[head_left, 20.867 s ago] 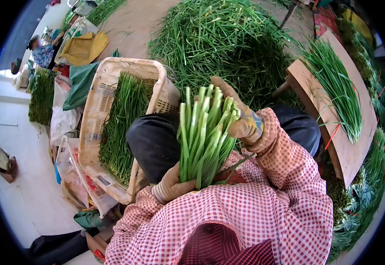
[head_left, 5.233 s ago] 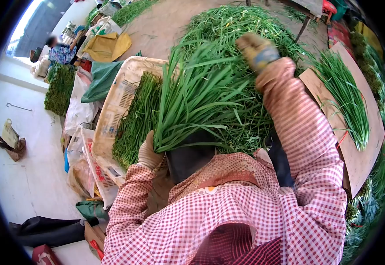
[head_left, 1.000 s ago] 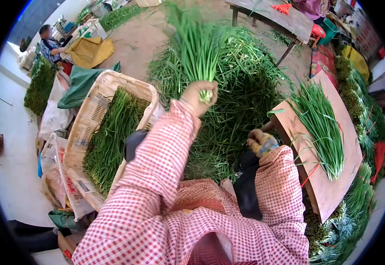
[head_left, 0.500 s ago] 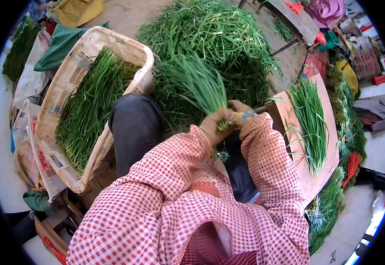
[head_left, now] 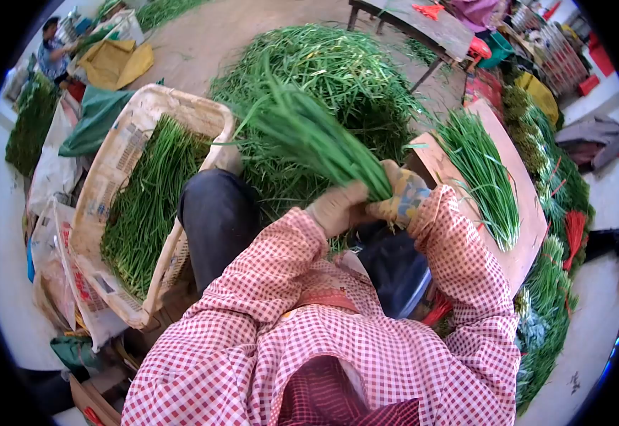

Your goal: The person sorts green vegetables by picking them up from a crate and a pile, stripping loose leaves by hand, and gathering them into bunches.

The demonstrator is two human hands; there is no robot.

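A bunch of long green stalks [head_left: 316,138] slants up and left from my two gloved hands, its leaves blurred by motion. My left hand [head_left: 339,207] is closed near the stalks' lower end. Against it, my right hand [head_left: 400,195], in a patterned glove, wraps round the same end from the right. The cut ends are hidden between the hands. Behind the bunch lies a large heap of loose green leaves [head_left: 323,53]. More stalks [head_left: 146,206] fill a white plastic basket [head_left: 89,213] left of my knee.
On my right, another bunch [head_left: 481,177] lies on a board [head_left: 519,266]. Beyond it are stacked bundles [head_left: 547,305] and red ties [head_left: 574,234]. A low table [head_left: 423,28] stands past the heap. A person [head_left: 53,53] sits at the upper left, near a yellow sack [head_left: 115,64].
The bunch now tilts further left, with both hands still together at its lower end. Half a second before that, my left hand held it out over the heap, apart from my right.
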